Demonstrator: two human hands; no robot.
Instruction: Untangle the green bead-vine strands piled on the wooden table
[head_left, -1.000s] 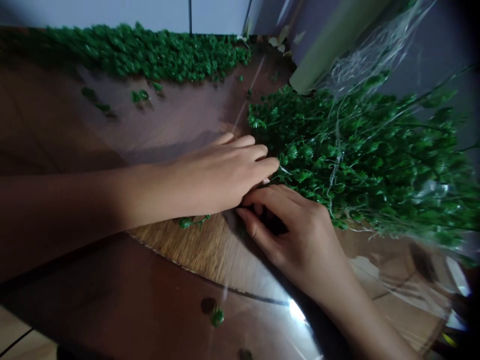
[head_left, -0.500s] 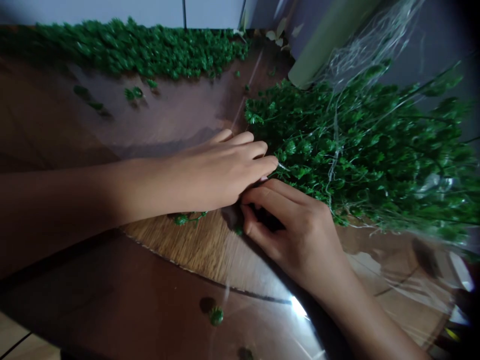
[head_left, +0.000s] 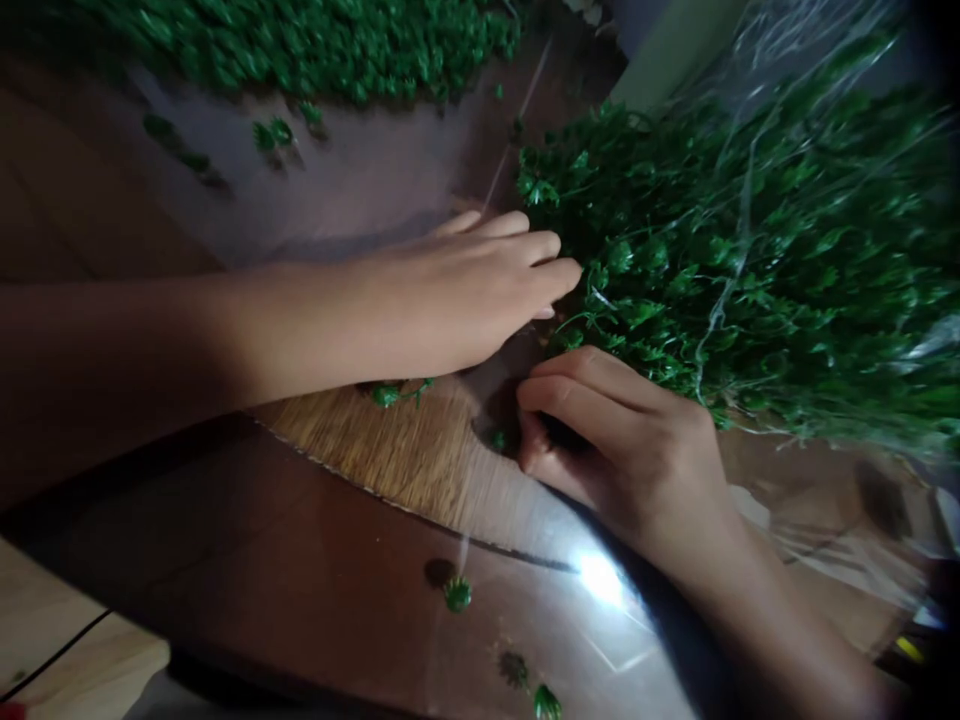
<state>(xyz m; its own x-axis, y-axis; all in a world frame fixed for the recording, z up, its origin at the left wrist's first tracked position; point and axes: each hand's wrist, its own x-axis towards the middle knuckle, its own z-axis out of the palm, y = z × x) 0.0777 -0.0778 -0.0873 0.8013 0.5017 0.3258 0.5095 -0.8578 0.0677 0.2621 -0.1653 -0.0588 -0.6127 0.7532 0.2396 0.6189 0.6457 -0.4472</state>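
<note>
My left hand (head_left: pixel 465 295) lies palm down over a woven straw-coloured mat (head_left: pixel 405 450), its fingers held together and reaching the edge of a big bunch of green artificial foliage (head_left: pixel 720 230). A small green sprig (head_left: pixel 397 392) pokes out from under that hand. Just below it, my right hand (head_left: pixel 622 440) is curled with fingertips pinched near a tiny green piece (head_left: pixel 499 438) on the mat; what the fingers hold is hidden.
A long strip of green tufts (head_left: pixel 300 40) lies along the back of the glossy brown table (head_left: pixel 187 560). Loose green bits (head_left: pixel 457 595) dot the front. Clear wrap and pale strings (head_left: pixel 750 110) drape over the bunch. A pale wooden edge (head_left: pixel 67 670) shows at bottom left.
The view has dropped and shifted, so everything sits higher in the picture. My right hand has drawn slightly down and away from my left hand; the left hand stays flat.
</note>
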